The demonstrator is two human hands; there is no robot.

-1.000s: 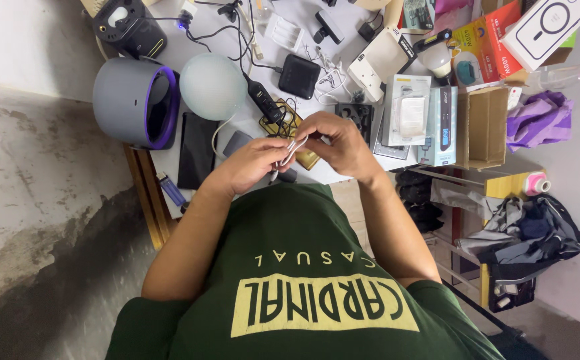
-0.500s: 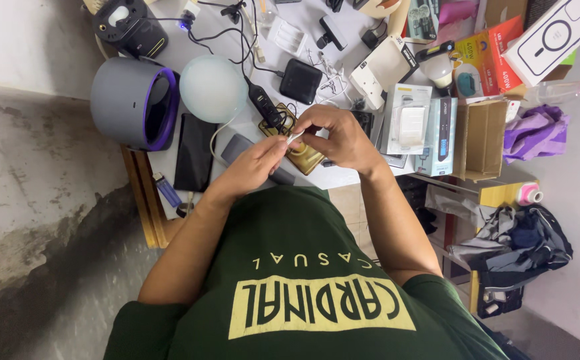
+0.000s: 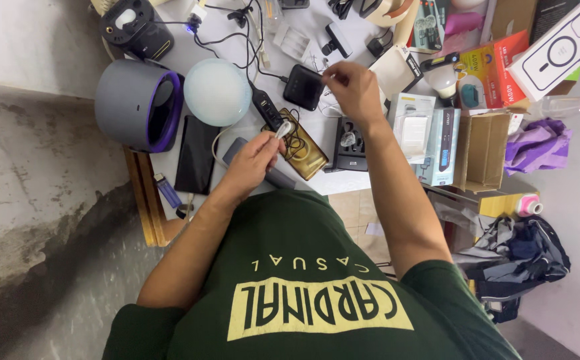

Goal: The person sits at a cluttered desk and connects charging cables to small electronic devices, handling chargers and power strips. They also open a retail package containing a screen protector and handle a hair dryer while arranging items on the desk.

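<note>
My left hand (image 3: 253,162) pinches a small white cable end (image 3: 282,131) just above a gold phone (image 3: 301,152) draped with black wire. My right hand (image 3: 352,88) has reached farther up the table, fingers pinched together beside a black square device (image 3: 302,87); whether something thin is between the fingers cannot be made out. A black power strip (image 3: 351,144) lies under my right forearm.
A grey cylinder with a purple rim (image 3: 140,103) and a pale round lamp (image 3: 216,91) stand at left. A black phone (image 3: 196,155) lies near the table edge. Boxes (image 3: 444,137), an open carton (image 3: 488,149) and cables crowd the right and back.
My right hand left the cable and moved up and right to beside the black square device. My left hand kept the white cable end and stayed near the gold phone.
</note>
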